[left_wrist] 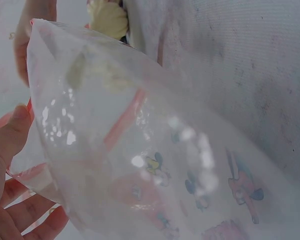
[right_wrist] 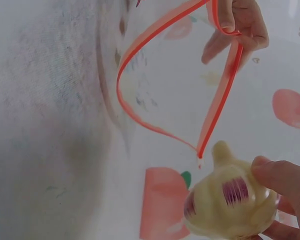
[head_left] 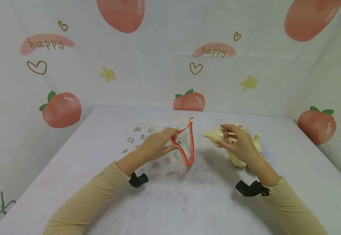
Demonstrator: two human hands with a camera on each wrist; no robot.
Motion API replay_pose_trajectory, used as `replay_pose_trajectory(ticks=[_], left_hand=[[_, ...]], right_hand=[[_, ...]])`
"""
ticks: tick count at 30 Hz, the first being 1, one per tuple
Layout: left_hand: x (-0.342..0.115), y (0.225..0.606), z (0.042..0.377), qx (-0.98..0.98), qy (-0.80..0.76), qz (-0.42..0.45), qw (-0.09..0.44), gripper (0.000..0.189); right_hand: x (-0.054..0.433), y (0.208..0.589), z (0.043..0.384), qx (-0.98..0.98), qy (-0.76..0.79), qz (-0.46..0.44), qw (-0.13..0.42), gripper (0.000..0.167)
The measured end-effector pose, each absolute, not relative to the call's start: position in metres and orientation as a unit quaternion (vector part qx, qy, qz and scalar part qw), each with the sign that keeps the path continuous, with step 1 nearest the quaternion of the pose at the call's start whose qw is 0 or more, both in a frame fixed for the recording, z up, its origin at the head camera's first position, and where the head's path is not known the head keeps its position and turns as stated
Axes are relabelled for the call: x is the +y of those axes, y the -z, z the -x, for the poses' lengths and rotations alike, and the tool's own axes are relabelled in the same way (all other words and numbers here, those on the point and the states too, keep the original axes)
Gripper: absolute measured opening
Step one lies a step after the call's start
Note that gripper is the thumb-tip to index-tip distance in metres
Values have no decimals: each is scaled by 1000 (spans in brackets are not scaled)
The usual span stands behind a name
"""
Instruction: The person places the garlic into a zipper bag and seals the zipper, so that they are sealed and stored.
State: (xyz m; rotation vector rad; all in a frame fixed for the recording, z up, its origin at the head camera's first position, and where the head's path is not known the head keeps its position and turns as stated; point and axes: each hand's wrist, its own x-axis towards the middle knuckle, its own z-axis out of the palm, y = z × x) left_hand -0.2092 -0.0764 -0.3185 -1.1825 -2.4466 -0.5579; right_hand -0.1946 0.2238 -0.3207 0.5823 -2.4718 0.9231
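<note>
A clear zip bag [head_left: 161,163] with cartoon prints and a red zip edge lies on its side, its mouth spread apart and facing right. My left hand [head_left: 155,145] pinches the mouth's near rim between thumb and fingers; in the left wrist view the thumb [left_wrist: 12,132] shows at the red strip. A garlic bulb [head_left: 216,136] with purple streaks is held in my right hand [head_left: 241,143], its stem pointing left toward the bag. The right wrist view shows this bulb [right_wrist: 230,200] just below the red-edged opening [right_wrist: 217,107], apart from it.
Several more garlic bulbs [head_left: 237,161] are heaped behind and under my right hand, partly hidden by it. The white tabletop [head_left: 170,209] meets a printed cloth backdrop [head_left: 158,81]. Black wrist devices [head_left: 251,189] sit below both wrists.
</note>
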Motion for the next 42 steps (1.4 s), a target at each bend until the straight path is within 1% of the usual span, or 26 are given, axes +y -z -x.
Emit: replay_pose_trajectory(ticks=[8,18,26,35,42], left_hand=[[-76,319,209,-867,198,418,184,36],[-77,319,209,-866,203,418,184,37],[-77,319,209,-869,201,415,180,36],[-77,319,209,-866,202,419,184,37],[-77,319,209,-864,199,423,188,37]], right_hand=[[216,316,193,-875,-348,-235,239,48],[205,316,192,-865,-357,-256,243,47],[198,317,192,-871,-351,-255,231,47],[191,320,191,-870,-367,-267,194,48],[183,323,192,-865,-380,-273,182,48]])
